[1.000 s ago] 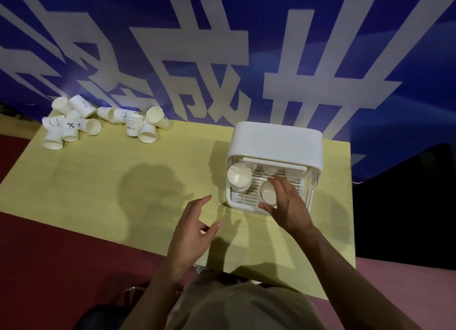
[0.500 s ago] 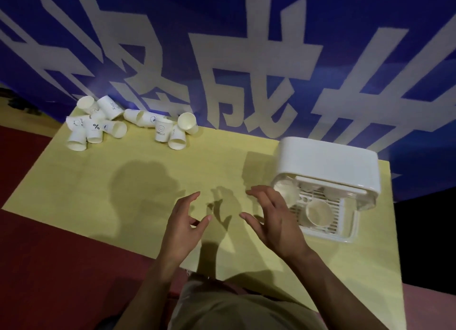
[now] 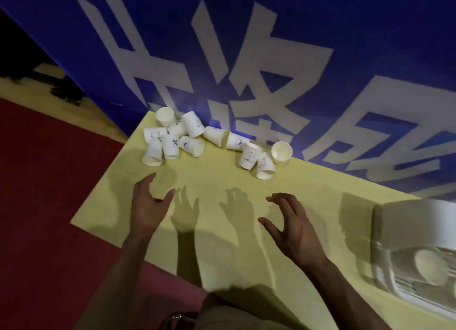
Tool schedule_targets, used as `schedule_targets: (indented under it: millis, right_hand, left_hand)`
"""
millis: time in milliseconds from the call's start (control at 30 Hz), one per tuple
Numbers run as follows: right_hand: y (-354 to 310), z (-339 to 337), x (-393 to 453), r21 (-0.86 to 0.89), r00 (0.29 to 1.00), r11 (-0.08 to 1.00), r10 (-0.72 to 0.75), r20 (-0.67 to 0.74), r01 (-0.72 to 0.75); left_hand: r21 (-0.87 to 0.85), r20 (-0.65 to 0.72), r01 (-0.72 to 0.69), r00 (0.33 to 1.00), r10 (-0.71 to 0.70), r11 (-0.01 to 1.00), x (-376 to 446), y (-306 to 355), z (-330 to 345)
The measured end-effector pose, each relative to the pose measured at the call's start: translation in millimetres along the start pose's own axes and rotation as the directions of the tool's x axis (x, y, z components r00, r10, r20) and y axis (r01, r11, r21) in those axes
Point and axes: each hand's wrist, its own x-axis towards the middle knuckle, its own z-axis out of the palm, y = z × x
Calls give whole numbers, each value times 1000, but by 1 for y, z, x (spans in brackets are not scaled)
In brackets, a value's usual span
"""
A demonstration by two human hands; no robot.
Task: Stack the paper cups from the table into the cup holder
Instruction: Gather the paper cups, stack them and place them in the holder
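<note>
Several white paper cups point(image 3: 190, 138) lie and stand in a loose heap at the far left of the yellow table point(image 3: 222, 255), against the blue banner. A smaller bunch of cups point(image 3: 261, 156) sits just to the right of the heap. The white cup holder point(image 3: 407, 221) stands at the right edge of view, with a cup point(image 3: 430, 268) inside it, blurred. My left hand point(image 3: 148, 206) hovers over the table short of the heap, fingers spread and holding nothing. My right hand point(image 3: 291, 226) hovers in mid-table, fingers loosely bent, also holding nothing.
A blue banner point(image 3: 246, 58) with large white characters rises right behind the table's far edge. Red floor point(image 3: 49, 206) lies to the left of the table. My lap shows at the bottom of the view.
My right hand has left the cup holder and moved left over the table. Both hands have reached toward the cup heap. The view has swung left, pushing the holder to the right edge.
</note>
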Motion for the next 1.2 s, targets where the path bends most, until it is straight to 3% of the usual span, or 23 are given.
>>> schedule_targets:
  millis: [233, 467, 800, 967, 1200]
  right_hand:
    - [-38, 46, 58, -34, 999, 999, -4, 49, 6]
    - [-50, 71, 107, -68, 995, 998, -13, 97, 19]
    - [-51, 118, 190, -84, 985, 995, -40, 168, 55]
    - [-38, 160, 234, -103, 982, 995, 19, 189, 0]
    - [-33, 215, 285, -98, 961, 995, 53, 270, -27]
  left_hand:
    - [55, -47, 142, 989, -140, 988, 99, -32, -5]
    - [41, 39, 319, 946, -321, 947, 163, -50, 18]
    - [63, 78, 350, 932, -354, 935, 193, -75, 52]
    - [22, -7, 330, 944, -330, 944, 193, -74, 57]
    - [-52, -18, 282, 959, -283, 958, 171, -85, 36]
